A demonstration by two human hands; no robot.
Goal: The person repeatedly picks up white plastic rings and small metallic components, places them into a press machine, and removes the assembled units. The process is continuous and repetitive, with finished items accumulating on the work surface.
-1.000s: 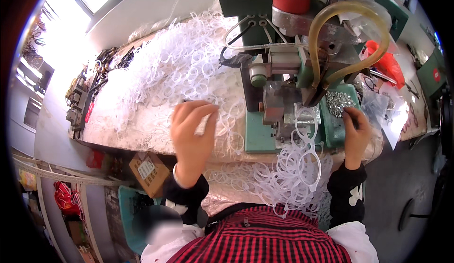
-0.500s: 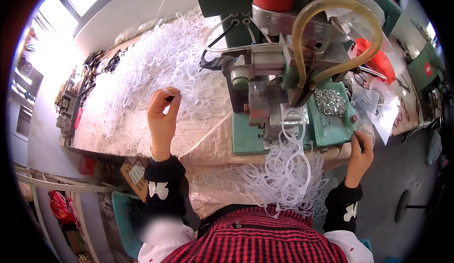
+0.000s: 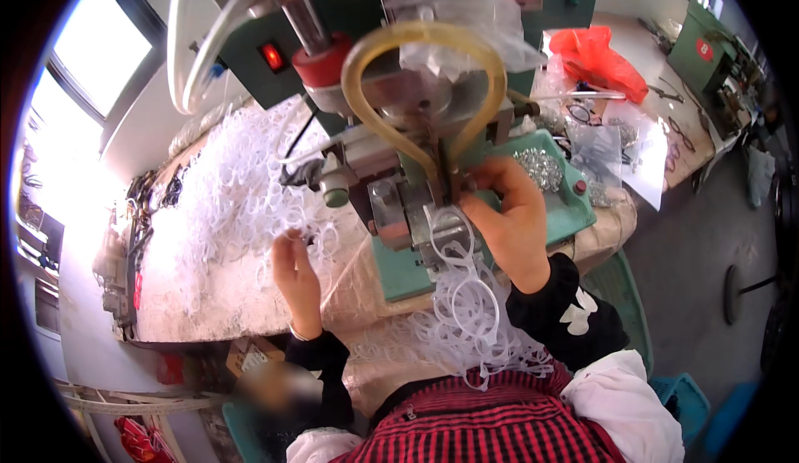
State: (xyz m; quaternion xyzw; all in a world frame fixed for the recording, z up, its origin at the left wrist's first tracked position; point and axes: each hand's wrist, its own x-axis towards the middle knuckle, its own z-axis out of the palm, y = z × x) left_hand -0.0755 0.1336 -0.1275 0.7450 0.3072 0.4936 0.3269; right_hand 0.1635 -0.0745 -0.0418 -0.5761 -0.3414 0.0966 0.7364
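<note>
My right hand is at the working head of a green bench press. Its thumb and fingers are bent together beside the metal tooling; whatever they grip is too small or hidden. My left hand is over the table, left of the press, its fingertips pinched at the edge of a large heap of translucent white plastic rings. What lies between those fingertips is unclear. From the front of the press hangs a translucent ring, above a pile of similar rings near my lap.
A green tray of small shiny metal pieces stands right of the press. A thick yellowish hose loops before the press. Farther right are a red plastic bag, clear bags and pliers.
My right hand has moved left from the tray's near corner to the press tooling. My left hand sits lower in the picture, still by the heap. The view has shifted.
</note>
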